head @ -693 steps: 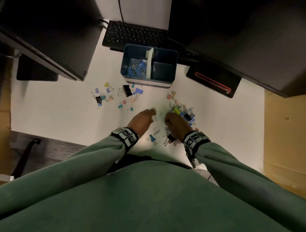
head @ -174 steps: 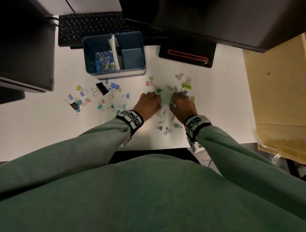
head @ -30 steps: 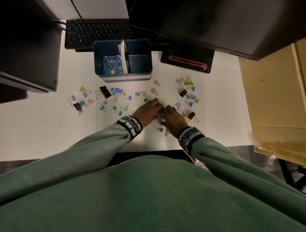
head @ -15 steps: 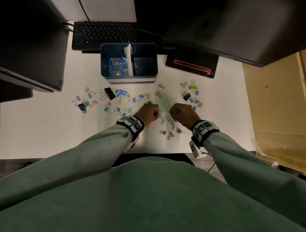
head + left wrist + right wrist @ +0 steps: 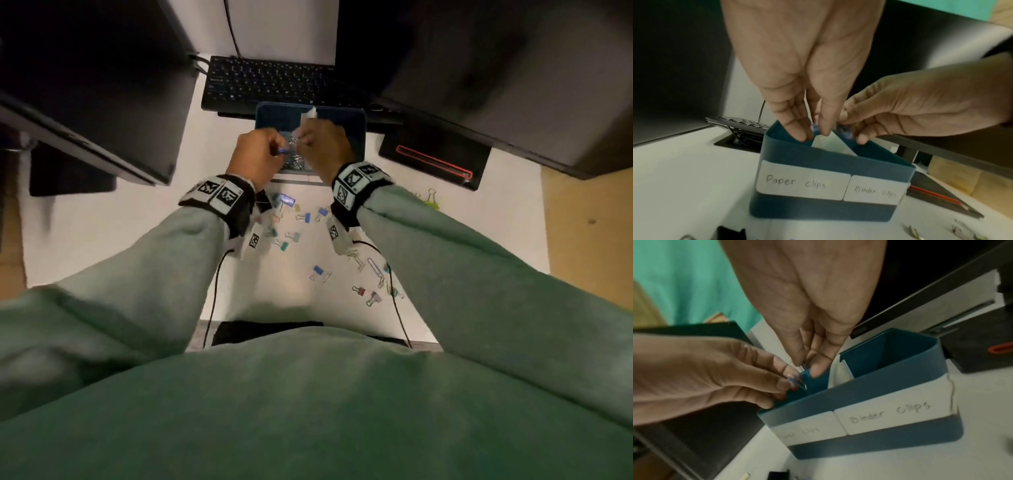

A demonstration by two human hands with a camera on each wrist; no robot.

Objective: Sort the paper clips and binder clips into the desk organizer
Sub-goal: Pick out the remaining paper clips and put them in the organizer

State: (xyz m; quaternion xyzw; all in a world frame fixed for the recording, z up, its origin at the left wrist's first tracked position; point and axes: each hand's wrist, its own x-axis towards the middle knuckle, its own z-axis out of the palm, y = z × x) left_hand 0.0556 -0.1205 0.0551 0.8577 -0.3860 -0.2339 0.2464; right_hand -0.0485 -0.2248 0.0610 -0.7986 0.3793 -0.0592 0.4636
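The left hand point(image 5: 257, 156) hangs over the left compartment of the blue desk organizer point(image 5: 826, 164), palm turned inward, its fingers drawn down together and its fingertips point(image 5: 800, 135) just above the rim. Between thumb and fingers it pinches a few paper clips point(image 5: 284, 150), one of them blue. The right hand point(image 5: 325, 147) is raised close beside it, nearly touching, fingers bunched and pointing down over the same compartment; in the right wrist view thin silver paper clips point(image 5: 804, 365) show nipped between its thumb and fingers. Both forearms, in green sleeves point(image 5: 144, 274) with marker-printed wristbands, reach forward and converge over the organizer.

Below the hands, a white divider point(image 5: 839, 373) splits the organizer, and the front wall carries two white labels: "Paper clips" point(image 5: 801, 182) under the left hand and "Binder clips" point(image 5: 892, 413) to the right. A heap of paper clips point(image 5: 297, 164) lies in the left compartment beneath the hands. What shows of the right compartment is bare blue wall.

Behind the wrists, nearer the person, coloured binder clips point(image 5: 305, 216) and a few loose paper clips point(image 5: 375, 270) lie scattered on the white desk point(image 5: 113, 233). Beyond the hands sits a black keyboard point(image 5: 270, 84).
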